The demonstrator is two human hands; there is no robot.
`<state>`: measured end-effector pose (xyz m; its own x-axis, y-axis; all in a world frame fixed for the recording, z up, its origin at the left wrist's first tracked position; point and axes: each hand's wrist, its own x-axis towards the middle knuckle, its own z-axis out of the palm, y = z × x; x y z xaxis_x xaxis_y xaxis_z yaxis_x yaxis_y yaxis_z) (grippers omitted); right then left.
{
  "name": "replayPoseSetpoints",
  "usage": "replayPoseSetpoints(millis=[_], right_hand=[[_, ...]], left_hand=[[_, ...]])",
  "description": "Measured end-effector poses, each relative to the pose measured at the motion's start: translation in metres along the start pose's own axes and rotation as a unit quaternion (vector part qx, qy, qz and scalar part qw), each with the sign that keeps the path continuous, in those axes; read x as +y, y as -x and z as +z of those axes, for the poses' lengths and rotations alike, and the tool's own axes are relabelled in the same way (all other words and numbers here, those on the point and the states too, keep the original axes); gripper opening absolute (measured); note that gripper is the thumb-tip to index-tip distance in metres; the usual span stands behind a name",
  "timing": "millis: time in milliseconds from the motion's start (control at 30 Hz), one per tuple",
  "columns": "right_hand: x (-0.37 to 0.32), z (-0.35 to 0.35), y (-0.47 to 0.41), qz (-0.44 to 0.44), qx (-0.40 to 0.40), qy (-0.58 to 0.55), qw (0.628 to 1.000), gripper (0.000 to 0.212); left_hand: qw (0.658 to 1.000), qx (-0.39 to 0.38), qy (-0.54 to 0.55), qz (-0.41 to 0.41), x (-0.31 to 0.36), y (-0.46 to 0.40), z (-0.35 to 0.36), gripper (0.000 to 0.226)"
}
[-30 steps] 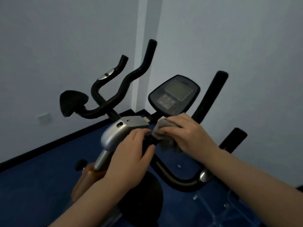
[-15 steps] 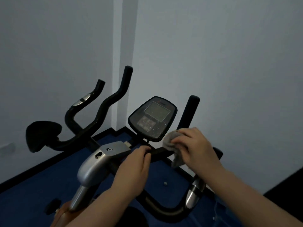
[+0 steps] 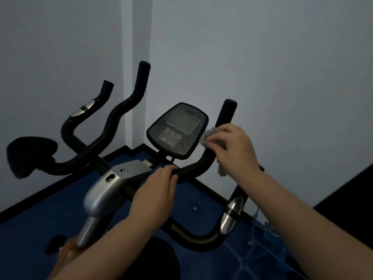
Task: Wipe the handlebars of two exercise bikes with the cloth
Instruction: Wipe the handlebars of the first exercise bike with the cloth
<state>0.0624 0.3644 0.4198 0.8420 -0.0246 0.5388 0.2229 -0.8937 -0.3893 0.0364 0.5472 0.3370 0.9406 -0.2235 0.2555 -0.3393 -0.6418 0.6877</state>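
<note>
Higher up the handlebar [image 3: 225, 118], right hand [image 3: 235, 146] now presses cloth [image 3: 210, 136].

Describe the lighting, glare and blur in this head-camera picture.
Head view: dim, bluish room light; wide-angle lens bends the wall corner. Faint glare on the silver metal stem cover and the chrome grip sensor. The grey cloth in the right hand looks soft; the black console with grey screen shows dust specks.

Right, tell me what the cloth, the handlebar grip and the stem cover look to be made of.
Cloth: soft grey fabric, probably microfibre or terry; it looks fuzzy and bunches up under the right hand.
Handlebar grip: matte black, likely foam or rubber over a tube; no shine.
Stem cover: smooth silver with soft highlights; painted plastic or metal, cannot tell which.
</note>
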Motion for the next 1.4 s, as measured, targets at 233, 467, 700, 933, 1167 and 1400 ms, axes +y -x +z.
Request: replayPoseSetpoints(millis=[233, 467, 700, 933, 1167, 1400], right_hand=[[-0.011, 0.011, 0.034, 0.055, -0.015, -0.065, 0.996, 0.020], [-0.014, -0.059, -0.039, -0.021, 0.126, -0.050, 0.991, 0.027], [0.000, -0.048, -0.042, 0.019, 0.096, 0.037, 0.995, 0.026], [-0.011, -0.027, -0.046, 0.141, 0.179, -0.075, 0.971, 0.032], [-0.012, 0.015, 0.027, 0.168, 0.092, -0.078, 0.978, 0.028], [-0.006, 0.021, 0.019, 0.032, 0.070, 0.033, 0.997, 0.030]], left_hand=[[1.000, 0.000, -0.009, 0.003, 0.001, 0.000, -0.001, 0.027], [1.000, 0.011, -0.009, 0.001, 0.003, -0.001, -0.001, 0.027], [1.000, 0.010, 0.003, -0.001, 0.003, 0.000, -0.003, 0.026], [1.000, 0.021, -0.002, 0.008, 0.002, 0.001, -0.002, 0.026], [1.000, 0.018, -0.004, 0.005, 0.002, 0.000, -0.001, 0.027], [1.000, 0.007, 0.002, 0.001, 0.002, 0.000, -0.002, 0.029]])
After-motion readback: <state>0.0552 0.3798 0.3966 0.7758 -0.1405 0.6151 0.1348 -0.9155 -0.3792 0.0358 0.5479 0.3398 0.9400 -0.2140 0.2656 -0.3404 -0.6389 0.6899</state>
